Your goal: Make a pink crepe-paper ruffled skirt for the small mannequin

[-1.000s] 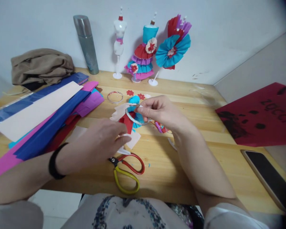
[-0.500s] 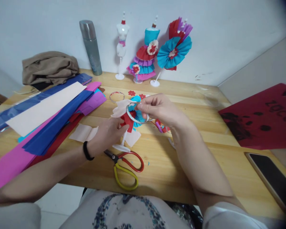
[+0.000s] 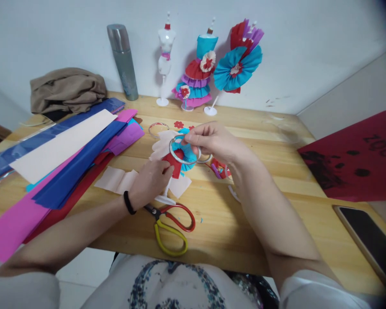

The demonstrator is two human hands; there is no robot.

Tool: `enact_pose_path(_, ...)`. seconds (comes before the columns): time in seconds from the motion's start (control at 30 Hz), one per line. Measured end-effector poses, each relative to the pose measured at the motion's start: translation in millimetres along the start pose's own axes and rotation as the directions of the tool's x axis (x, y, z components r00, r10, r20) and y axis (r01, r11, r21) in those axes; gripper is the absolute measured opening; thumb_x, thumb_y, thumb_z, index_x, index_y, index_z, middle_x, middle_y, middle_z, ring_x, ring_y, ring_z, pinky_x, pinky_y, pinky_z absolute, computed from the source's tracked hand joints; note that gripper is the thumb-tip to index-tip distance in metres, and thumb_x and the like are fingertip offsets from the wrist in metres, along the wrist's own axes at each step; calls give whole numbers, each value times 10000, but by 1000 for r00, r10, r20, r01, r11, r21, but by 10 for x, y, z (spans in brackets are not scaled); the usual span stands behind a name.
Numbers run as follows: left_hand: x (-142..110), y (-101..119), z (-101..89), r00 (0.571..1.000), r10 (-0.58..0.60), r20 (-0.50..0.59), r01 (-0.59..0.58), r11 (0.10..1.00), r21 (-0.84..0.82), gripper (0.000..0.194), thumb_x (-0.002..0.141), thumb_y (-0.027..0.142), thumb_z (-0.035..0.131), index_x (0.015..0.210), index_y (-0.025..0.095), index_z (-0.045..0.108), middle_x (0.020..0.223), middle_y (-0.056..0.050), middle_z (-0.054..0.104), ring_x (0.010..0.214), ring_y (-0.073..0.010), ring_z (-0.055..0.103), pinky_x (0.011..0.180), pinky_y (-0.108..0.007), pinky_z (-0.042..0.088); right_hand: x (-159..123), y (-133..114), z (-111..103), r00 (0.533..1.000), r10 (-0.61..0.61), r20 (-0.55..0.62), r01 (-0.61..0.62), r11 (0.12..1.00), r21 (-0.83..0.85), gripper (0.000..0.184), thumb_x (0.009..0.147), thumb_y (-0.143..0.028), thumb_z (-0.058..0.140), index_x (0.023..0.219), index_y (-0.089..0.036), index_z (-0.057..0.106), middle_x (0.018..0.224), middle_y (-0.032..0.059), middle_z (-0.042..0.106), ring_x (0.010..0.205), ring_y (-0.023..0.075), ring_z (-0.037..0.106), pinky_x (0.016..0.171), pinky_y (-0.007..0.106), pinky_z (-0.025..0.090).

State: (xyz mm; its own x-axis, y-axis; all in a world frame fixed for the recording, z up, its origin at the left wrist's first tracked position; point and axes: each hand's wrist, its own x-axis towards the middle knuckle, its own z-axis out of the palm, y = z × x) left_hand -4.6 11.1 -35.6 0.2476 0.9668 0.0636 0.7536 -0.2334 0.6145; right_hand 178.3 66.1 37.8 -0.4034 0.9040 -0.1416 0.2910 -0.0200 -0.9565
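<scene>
My right hand (image 3: 209,139) pinches a narrow white tape ring (image 3: 173,155), held in the air over the work. Below and left of it, my left hand (image 3: 152,182) is closed on red crepe paper (image 3: 176,166) at the top of a small white stand, whose round base (image 3: 165,200) shows under the hand. Behind the ring lies a blue pleated paper rosette (image 3: 189,165), partly covered. Pale paper pieces (image 3: 180,187) lie around the stand. Scissors (image 3: 155,213) with one red and one yellow handle rest just in front of the base.
Coloured paper strips (image 3: 73,171) spread across the left. Along the wall stand a flask (image 3: 124,68), a bare mannequin (image 3: 165,47) and two paper-dressed mannequins (image 3: 199,71). Another tape ring (image 3: 159,124) and red paper flowers (image 3: 179,125) lie behind. A phone (image 3: 363,240) is at right.
The left hand has shifted slightly right and forward beside the stand. The right hand and its tape ring have barely moved; the whole view has turned a little.
</scene>
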Motion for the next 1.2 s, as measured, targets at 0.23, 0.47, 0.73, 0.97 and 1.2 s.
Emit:
enact_pose_path(0.23, -9, -5, 4, 999, 50, -16, -50, 999, 11, 377, 871, 275, 439, 538, 176, 293, 509, 43, 286, 511, -94, 298, 550, -284, 146, 119, -135, 13, 998, 59, -2, -59, 998, 31, 218, 799, -212, 603, 618, -100, 649, 412, -32, 481, 347, 33, 291, 372, 206, 141)
enact_pose_path(0.47, -12, -6, -3, 997, 73, -3, -72, 995, 61, 365, 882, 278, 428, 553, 176, 307, 516, 35, 305, 518, -101, 310, 554, -286, 148, 155, -146, -24, 996, 87, 0, -86, 993, 84, 188, 794, -181, 612, 639, -91, 669, 398, -37, 494, 329, 20, 287, 348, 181, 133)
enact_pose_path(0.73, -19, 6, -24, 996, 81, 43, -87, 984, 154, 367, 898, 285, 407, 552, 168, 444, 510, 5, 416, 515, -116, 345, 549, -288, 154, 162, -179, -15, 991, 132, -5, -130, 980, 153, 228, 833, -136, 579, 633, -92, 680, 390, -30, 485, 321, 21, 259, 347, 212, 112)
enact_pose_path(0.97, -9, -30, -18, 991, 87, 98, -110, 956, 272, 389, 917, 285, 393, 615, 152, 599, 618, -82, 633, 552, -151, 489, 545, -293, 181, 172, -234, 2, 984, 179, -17, -173, 967, 188, 284, 855, -107, 544, 604, -88, 676, 370, -26, 486, 309, 20, 240, 337, 231, 106)
enact_pose_path(1.2, -8, -46, -10, 985, 122, 119, -154, 935, 319, 383, 925, 263, 386, 674, 140, 647, 663, -101, 669, 567, -163, 529, 543, -298, 183, 230, -219, -17, 984, 178, 5, -175, 963, 205, 314, 865, -96, 527, 579, -91, 655, 365, -30, 467, 307, 13, 235, 344, 235, 90)
